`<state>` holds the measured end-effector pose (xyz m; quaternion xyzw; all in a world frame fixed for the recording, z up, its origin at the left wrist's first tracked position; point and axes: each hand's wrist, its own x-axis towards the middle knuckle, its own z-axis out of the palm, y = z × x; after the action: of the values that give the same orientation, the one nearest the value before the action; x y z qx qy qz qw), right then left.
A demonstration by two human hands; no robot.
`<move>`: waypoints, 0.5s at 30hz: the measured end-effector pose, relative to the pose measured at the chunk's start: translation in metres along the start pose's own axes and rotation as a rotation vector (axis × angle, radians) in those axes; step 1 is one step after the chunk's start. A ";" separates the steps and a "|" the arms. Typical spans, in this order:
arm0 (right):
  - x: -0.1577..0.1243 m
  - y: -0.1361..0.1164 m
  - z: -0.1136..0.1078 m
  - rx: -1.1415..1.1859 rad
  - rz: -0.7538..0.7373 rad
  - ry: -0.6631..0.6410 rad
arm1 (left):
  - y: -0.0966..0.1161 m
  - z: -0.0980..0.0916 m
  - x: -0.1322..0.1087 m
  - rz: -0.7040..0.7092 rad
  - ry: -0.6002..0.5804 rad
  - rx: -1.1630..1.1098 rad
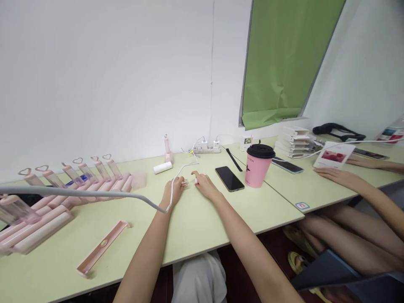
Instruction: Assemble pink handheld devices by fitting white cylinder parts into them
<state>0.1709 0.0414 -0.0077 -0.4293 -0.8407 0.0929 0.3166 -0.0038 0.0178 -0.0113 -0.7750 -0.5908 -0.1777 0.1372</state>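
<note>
My left hand (174, 188) rests on the pale green table, its fingers closed round a small clear-and-pink piece (185, 182) that pokes out past the fingertips. Just to the right, my right hand (205, 186) pinches a small pale pink piece (196, 181), mostly hidden by the fingers, with the index finger reaching forward. A narrow gap separates the two hands. A white cable (172, 191) crosses the view over my left hand. Left of my forearm lies a long, open pink plastic shell (102, 248) with a round hole.
Several pink tubes with clear sections and heart-shaped loops (102, 170) stand at the left. A white cylinder (163, 167) lies near the wall. On the right are a black phone (229, 179) and a pink cup (257, 170). A co-worker's hand (334, 174) touches a white box (333, 155).
</note>
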 end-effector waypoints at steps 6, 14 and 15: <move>0.004 -0.008 0.005 -0.129 -0.165 -0.025 | 0.014 -0.010 -0.001 0.030 -0.121 0.066; 0.000 -0.018 -0.006 -0.289 -0.077 -0.088 | 0.020 -0.019 0.000 0.039 -0.225 0.131; 0.000 -0.019 -0.007 -0.323 -0.052 -0.098 | 0.021 -0.020 0.000 0.037 -0.227 0.136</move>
<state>0.1626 0.0291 0.0056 -0.4477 -0.8699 -0.0309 0.2046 0.0143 0.0037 0.0069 -0.7896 -0.5989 -0.0459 0.1251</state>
